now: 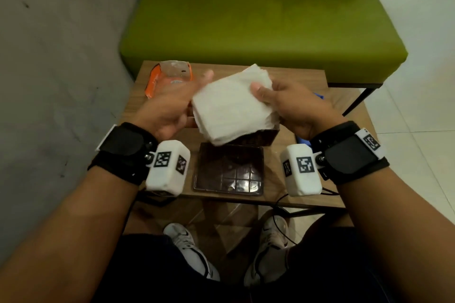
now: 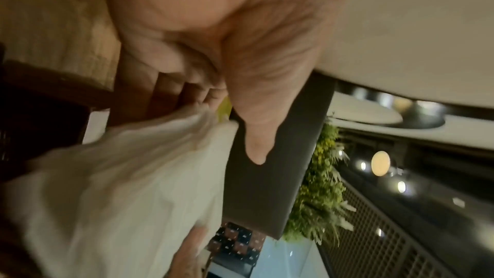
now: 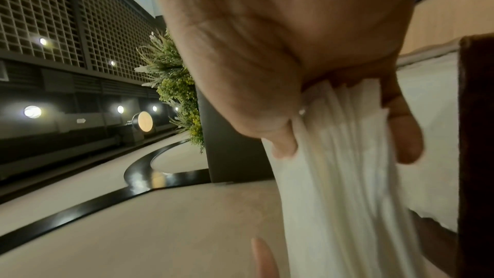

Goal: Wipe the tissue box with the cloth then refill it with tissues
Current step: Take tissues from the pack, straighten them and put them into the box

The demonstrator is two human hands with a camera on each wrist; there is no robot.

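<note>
Both hands hold a thick stack of white tissues (image 1: 231,106) tilted above the open dark brown tissue box (image 1: 261,138), which it mostly hides. My right hand (image 1: 288,103) pinches the stack's right edge, thumb on top and fingers beneath, as the right wrist view shows on the tissues (image 3: 342,177). My left hand (image 1: 172,108) has its fingers curled under the stack's left edge (image 2: 120,187), with the thumb raised off it. The box's lid (image 1: 229,172) lies flat on the table in front of the box. The blue cloth (image 1: 302,140) lies under my right wrist, mostly hidden.
An orange tissue packet (image 1: 170,79) lies at the back left of the small wooden table (image 1: 307,76). Behind the table stands a green bench (image 1: 258,24). A grey wall runs close on the left. My feet show below the table's near edge.
</note>
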